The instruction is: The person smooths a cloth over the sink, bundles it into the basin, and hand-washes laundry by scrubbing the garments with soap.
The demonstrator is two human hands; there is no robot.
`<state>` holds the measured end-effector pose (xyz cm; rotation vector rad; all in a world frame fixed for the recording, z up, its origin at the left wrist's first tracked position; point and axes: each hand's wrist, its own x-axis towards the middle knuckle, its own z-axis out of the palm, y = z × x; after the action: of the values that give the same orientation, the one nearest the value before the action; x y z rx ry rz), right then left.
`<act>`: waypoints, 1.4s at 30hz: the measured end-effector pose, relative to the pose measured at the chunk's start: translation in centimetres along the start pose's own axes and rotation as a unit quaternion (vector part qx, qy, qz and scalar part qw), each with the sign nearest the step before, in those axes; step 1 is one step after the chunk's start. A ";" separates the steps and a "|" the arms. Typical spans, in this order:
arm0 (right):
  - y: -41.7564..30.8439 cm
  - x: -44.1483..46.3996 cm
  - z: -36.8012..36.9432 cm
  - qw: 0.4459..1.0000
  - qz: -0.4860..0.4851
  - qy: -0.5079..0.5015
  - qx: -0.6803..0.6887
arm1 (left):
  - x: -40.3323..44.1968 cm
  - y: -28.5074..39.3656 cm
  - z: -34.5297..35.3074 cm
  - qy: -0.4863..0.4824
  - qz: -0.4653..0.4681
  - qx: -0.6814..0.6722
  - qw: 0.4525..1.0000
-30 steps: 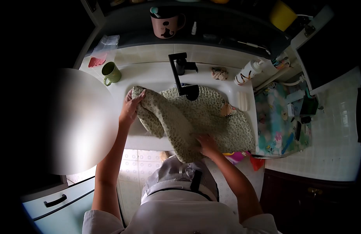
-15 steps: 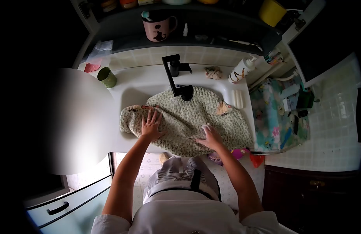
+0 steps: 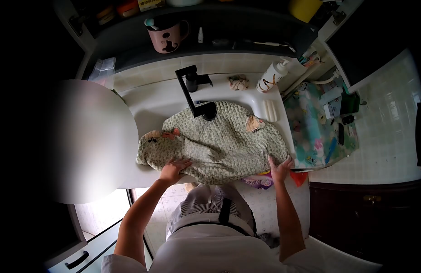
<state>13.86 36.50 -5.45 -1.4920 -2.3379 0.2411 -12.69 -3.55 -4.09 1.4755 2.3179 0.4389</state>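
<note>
Head | left hand (image 3: 174, 171) palm-down on cloth (image 3: 224, 141) | right hand (image 3: 279, 171) at its edge | fingers seemingly apart

I see large pale-green-and-cream quilted cloth (image 3: 237, 145), small dense print all over, spread in white sink (image 3: 149, 116) under black angular faucet (image 3: 185, 93). Peach-coloured motif (image 3: 253, 123) near upper right edge; red-orange bow motif (image 3: 171, 133) on left part. Left end bunched, folded; creases run through middle. Right half flatter. Front edge reaches over sink's front rim. Wetness: I can't tell.
</note>
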 end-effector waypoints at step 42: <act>-26.5 -0.9 5.7 0.806 0.008 -0.419 0.418 | 18.5 9.5 3.9 0.443 -0.330 -0.504 0.664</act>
<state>-10.26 24.55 -2.21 -0.9998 -2.1768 1.9799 -10.54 17.42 -5.79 -0.2490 2.1586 2.0717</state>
